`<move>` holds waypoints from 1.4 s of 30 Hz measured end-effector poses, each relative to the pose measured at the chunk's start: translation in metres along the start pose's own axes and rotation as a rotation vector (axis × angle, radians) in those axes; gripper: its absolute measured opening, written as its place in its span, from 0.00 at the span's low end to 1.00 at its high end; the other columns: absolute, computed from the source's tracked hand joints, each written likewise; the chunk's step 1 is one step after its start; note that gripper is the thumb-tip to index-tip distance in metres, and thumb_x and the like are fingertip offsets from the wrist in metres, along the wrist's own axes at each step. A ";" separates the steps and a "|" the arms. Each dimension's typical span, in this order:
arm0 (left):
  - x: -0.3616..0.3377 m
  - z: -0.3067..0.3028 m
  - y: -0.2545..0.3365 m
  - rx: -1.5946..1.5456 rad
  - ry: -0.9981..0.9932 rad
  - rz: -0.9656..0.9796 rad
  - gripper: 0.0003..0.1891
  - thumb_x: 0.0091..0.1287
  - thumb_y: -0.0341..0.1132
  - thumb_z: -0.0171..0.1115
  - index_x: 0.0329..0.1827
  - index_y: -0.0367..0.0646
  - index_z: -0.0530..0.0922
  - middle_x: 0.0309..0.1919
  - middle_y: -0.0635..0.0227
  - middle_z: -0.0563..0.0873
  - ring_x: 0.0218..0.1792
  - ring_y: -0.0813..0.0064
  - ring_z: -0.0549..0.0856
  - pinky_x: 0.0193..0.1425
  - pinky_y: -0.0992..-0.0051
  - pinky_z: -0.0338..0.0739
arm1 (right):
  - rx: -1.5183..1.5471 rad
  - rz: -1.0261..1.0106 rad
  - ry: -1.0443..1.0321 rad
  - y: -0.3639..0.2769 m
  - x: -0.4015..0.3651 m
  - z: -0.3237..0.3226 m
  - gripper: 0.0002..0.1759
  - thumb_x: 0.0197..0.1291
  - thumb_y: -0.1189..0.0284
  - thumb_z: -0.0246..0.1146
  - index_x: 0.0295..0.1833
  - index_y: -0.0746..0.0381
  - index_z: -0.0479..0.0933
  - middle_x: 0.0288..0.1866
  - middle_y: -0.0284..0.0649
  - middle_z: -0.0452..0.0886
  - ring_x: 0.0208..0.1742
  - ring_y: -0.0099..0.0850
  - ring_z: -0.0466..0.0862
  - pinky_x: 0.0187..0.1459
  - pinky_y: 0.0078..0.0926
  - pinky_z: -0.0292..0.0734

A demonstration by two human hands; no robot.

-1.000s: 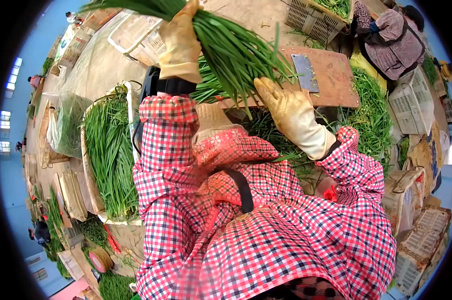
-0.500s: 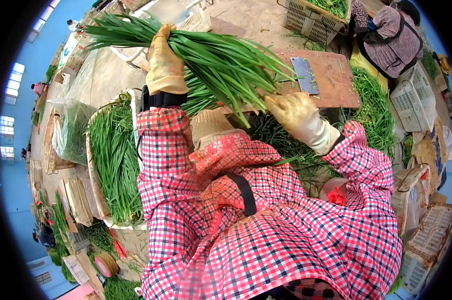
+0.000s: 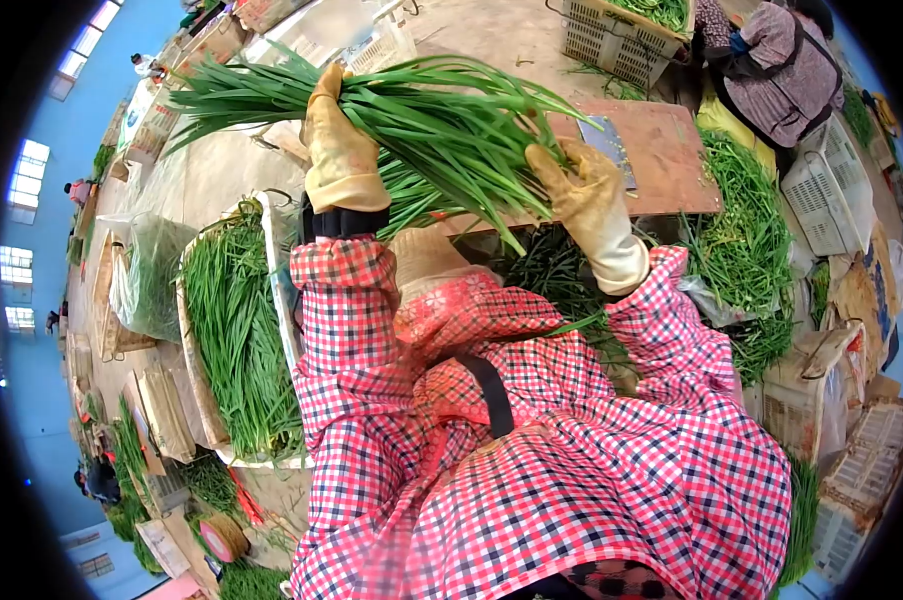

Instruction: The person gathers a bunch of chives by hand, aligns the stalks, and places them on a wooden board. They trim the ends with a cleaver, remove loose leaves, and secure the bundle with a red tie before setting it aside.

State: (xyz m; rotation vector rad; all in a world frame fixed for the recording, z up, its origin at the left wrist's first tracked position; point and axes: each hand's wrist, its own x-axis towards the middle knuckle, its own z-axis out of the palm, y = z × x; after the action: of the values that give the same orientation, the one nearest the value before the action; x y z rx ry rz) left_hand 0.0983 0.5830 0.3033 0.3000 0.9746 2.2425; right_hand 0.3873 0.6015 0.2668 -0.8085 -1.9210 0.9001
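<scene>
My left hand, in a tan glove, is closed around a thick bundle of long green chives and holds it level in front of me. My right hand, also gloved, grips the same bundle near its right end, above a wooden cutting board. A cleaver lies on the board, partly hidden behind my right hand. My sleeves are red and white check.
A tray heaped with chives stands at my left, and loose chives are piled at my right. A person in a patterned jacket works at the top right next to plastic crates. Baskets stand at the right.
Both hands have swung the bundle from tilted to roughly level. My right hand rose from below the leaves to the bundle's right end, covering part of the cleaver.
</scene>
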 end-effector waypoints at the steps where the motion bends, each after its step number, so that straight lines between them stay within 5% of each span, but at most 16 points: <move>1: -0.001 -0.003 0.000 0.024 -0.038 -0.002 0.05 0.68 0.34 0.65 0.37 0.43 0.79 0.29 0.69 0.82 0.29 0.71 0.82 0.35 0.67 0.83 | 0.059 0.098 -0.013 0.002 -0.002 0.003 0.25 0.61 0.61 0.70 0.58 0.66 0.78 0.46 0.49 0.84 0.47 0.40 0.85 0.48 0.34 0.79; 2: -0.007 -0.004 0.002 0.050 -0.074 -0.004 0.05 0.67 0.34 0.65 0.36 0.44 0.79 0.28 0.69 0.82 0.29 0.70 0.82 0.35 0.68 0.83 | 0.119 0.198 -0.028 0.004 -0.005 0.005 0.24 0.61 0.62 0.70 0.57 0.67 0.79 0.44 0.49 0.84 0.45 0.39 0.85 0.45 0.33 0.79; 3: -0.011 -0.001 0.000 0.150 0.020 0.070 0.07 0.67 0.34 0.66 0.38 0.40 0.82 0.31 0.67 0.84 0.32 0.71 0.84 0.37 0.70 0.83 | -0.105 -0.088 -0.022 0.010 -0.006 0.001 0.20 0.63 0.69 0.67 0.57 0.67 0.78 0.37 0.48 0.84 0.38 0.37 0.85 0.38 0.32 0.78; 7: -0.015 -0.007 -0.002 0.370 0.036 0.277 0.12 0.61 0.33 0.71 0.41 0.33 0.84 0.33 0.66 0.86 0.28 0.72 0.84 0.30 0.73 0.80 | -0.146 -0.208 -0.261 0.028 -0.020 -0.011 0.18 0.64 0.72 0.62 0.59 0.63 0.79 0.40 0.47 0.82 0.39 0.38 0.83 0.39 0.33 0.77; 10: -0.013 -0.005 -0.002 0.305 0.103 0.149 0.13 0.61 0.32 0.71 0.43 0.32 0.84 0.35 0.65 0.87 0.30 0.73 0.84 0.33 0.73 0.80 | -0.391 -0.358 -0.361 0.039 -0.032 -0.021 0.18 0.65 0.71 0.59 0.61 0.58 0.78 0.44 0.42 0.81 0.42 0.39 0.81 0.40 0.36 0.76; 11: -0.008 -0.009 -0.005 0.323 0.085 0.171 0.13 0.61 0.32 0.70 0.44 0.32 0.85 0.35 0.65 0.87 0.31 0.73 0.84 0.34 0.73 0.80 | -0.698 -0.629 -0.245 0.035 -0.037 -0.023 0.15 0.65 0.71 0.58 0.57 0.58 0.79 0.39 0.38 0.81 0.38 0.38 0.81 0.39 0.36 0.76; 14: 0.009 -0.027 -0.023 0.341 0.041 0.212 0.13 0.63 0.34 0.68 0.45 0.32 0.84 0.38 0.64 0.87 0.34 0.73 0.84 0.39 0.74 0.80 | -0.288 -0.281 -0.361 0.021 -0.049 -0.038 0.10 0.66 0.72 0.56 0.48 0.58 0.79 0.33 0.38 0.80 0.35 0.39 0.81 0.37 0.36 0.76; 15: 0.011 -0.031 -0.027 0.324 0.032 0.209 0.13 0.64 0.35 0.67 0.45 0.33 0.84 0.38 0.64 0.87 0.36 0.72 0.84 0.42 0.74 0.80 | -0.262 -0.323 -0.298 0.024 -0.054 -0.045 0.11 0.69 0.68 0.52 0.43 0.60 0.78 0.26 0.37 0.75 0.25 0.32 0.75 0.30 0.29 0.70; 18: 0.005 -0.032 -0.020 0.320 0.060 0.143 0.13 0.66 0.36 0.65 0.47 0.34 0.84 0.39 0.64 0.86 0.38 0.72 0.83 0.46 0.73 0.80 | -0.239 -0.057 -0.218 0.035 -0.074 -0.073 0.07 0.70 0.71 0.56 0.41 0.60 0.77 0.31 0.40 0.81 0.33 0.39 0.83 0.34 0.35 0.77; 21: 0.003 -0.031 -0.015 0.339 0.076 0.145 0.14 0.68 0.36 0.63 0.49 0.33 0.83 0.43 0.63 0.86 0.40 0.71 0.83 0.47 0.72 0.80 | -0.376 -0.257 0.136 0.023 -0.058 -0.070 0.10 0.68 0.71 0.63 0.53 0.61 0.79 0.40 0.41 0.84 0.37 0.39 0.84 0.39 0.34 0.79; 26: -0.004 -0.026 -0.020 0.245 0.089 0.115 0.13 0.66 0.34 0.65 0.46 0.33 0.84 0.38 0.64 0.86 0.36 0.71 0.84 0.42 0.74 0.81 | -0.512 -0.598 0.123 -0.016 0.002 -0.015 0.18 0.61 0.62 0.68 0.53 0.58 0.79 0.43 0.37 0.84 0.43 0.35 0.83 0.43 0.32 0.77; 29: 0.001 -0.033 -0.022 0.257 0.066 0.169 0.12 0.66 0.34 0.65 0.46 0.33 0.84 0.38 0.64 0.87 0.36 0.71 0.84 0.43 0.73 0.81 | -0.588 -0.733 -0.046 -0.009 0.010 -0.008 0.19 0.56 0.71 0.72 0.53 0.58 0.80 0.41 0.37 0.85 0.40 0.35 0.84 0.42 0.34 0.78; 33: -0.007 -0.028 -0.004 0.277 0.179 0.076 0.10 0.64 0.32 0.67 0.43 0.34 0.84 0.35 0.64 0.86 0.31 0.70 0.84 0.36 0.72 0.82 | -0.514 -0.649 -0.026 -0.001 0.005 -0.008 0.13 0.52 0.70 0.69 0.44 0.58 0.78 0.37 0.37 0.82 0.40 0.39 0.83 0.40 0.36 0.76; 36: 0.006 -0.043 -0.001 0.230 0.204 0.057 0.09 0.63 0.31 0.68 0.41 0.34 0.83 0.33 0.64 0.86 0.28 0.69 0.83 0.33 0.70 0.82 | -0.787 -0.352 -0.442 0.024 -0.015 -0.032 0.12 0.51 0.70 0.69 0.41 0.61 0.78 0.34 0.42 0.82 0.37 0.45 0.83 0.37 0.42 0.77; 40: -0.001 -0.051 0.000 0.248 0.141 0.124 0.10 0.65 0.33 0.65 0.41 0.33 0.83 0.33 0.64 0.85 0.29 0.70 0.83 0.35 0.72 0.81 | -0.965 -0.205 -0.728 0.077 -0.044 -0.076 0.10 0.56 0.67 0.71 0.38 0.61 0.79 0.37 0.50 0.82 0.38 0.50 0.84 0.34 0.48 0.77; 42: -0.003 -0.048 0.003 0.266 0.167 0.077 0.10 0.66 0.33 0.64 0.42 0.33 0.83 0.33 0.64 0.85 0.30 0.71 0.83 0.35 0.72 0.81 | -0.895 -0.079 -0.444 0.054 -0.034 -0.065 0.19 0.53 0.71 0.71 0.52 0.58 0.79 0.44 0.44 0.85 0.42 0.46 0.85 0.40 0.41 0.80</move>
State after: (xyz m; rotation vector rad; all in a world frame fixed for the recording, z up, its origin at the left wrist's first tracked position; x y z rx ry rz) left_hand 0.0782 0.5524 0.2726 0.2735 1.3762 2.2339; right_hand 0.4701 0.6212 0.2331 -1.0715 -2.7754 0.1154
